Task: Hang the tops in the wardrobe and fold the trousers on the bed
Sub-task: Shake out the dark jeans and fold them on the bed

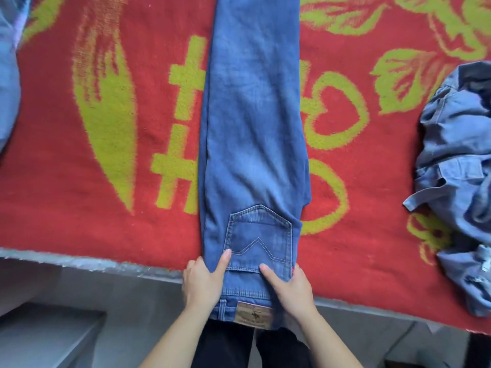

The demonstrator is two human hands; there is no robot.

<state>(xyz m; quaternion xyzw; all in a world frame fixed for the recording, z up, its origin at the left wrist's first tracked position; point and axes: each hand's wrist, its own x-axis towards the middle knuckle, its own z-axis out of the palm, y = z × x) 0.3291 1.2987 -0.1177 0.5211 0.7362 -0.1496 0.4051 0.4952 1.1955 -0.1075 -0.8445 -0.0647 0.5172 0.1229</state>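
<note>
1. Jeans (255, 128) are lying folded lengthwise on the bed's red blanket (53, 181), waistband overhanging the near edge.
2. Left grip (203, 285) and right grip (295, 290) are clasping the waist's sides, thumbs on top.
3. Crumpled clothes heap (457, 181) is sitting right.

The bed holds one pair of blue jeans (255, 128) at twelve o'clock, one crumpled denim heap (459, 187) at three and one pale-blue garment (8, 75) at ten. Two hands, left hand (202, 285) and right hand (292, 290), show at six.
</note>
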